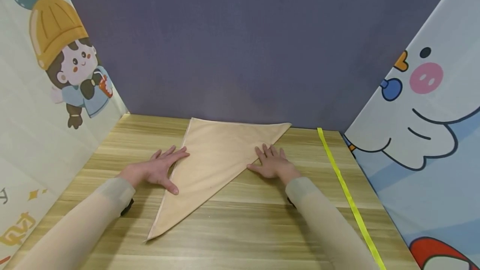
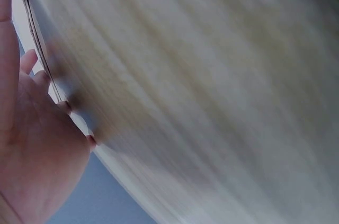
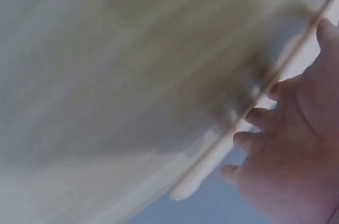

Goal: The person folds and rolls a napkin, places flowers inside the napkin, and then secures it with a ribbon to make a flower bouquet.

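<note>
A tan triangular cloth (image 1: 217, 153) lies flat across the middle of a wood-grain table (image 1: 243, 232), its longest edge running from a sharp near-left tip to another tip at far right. The third, blunter corner sits at far left, with a shorter edge stretching along the far side of the table. A person's left hand (image 1: 161, 171), fingers and thumb spread wide, touches the cloth's left edge, the thumb resting near the middle of that side. The right hand (image 1: 271, 163), also open with fingers apart, rests on the long edge toward the far-right tip. Both wrist views show the fingertips at the cloth's edges. Pale sleeves (image 1: 328, 224) reach in from the near side. A yellow strip (image 1: 346, 193) runs near to far along the table's right side, well apart from the cloth. A dark panel (image 1: 240, 45) rises behind, flanked by a cartoon child in an orange hat (image 1: 60, 26) at left and a white cartoon creature (image 1: 453, 107) at right.
</note>
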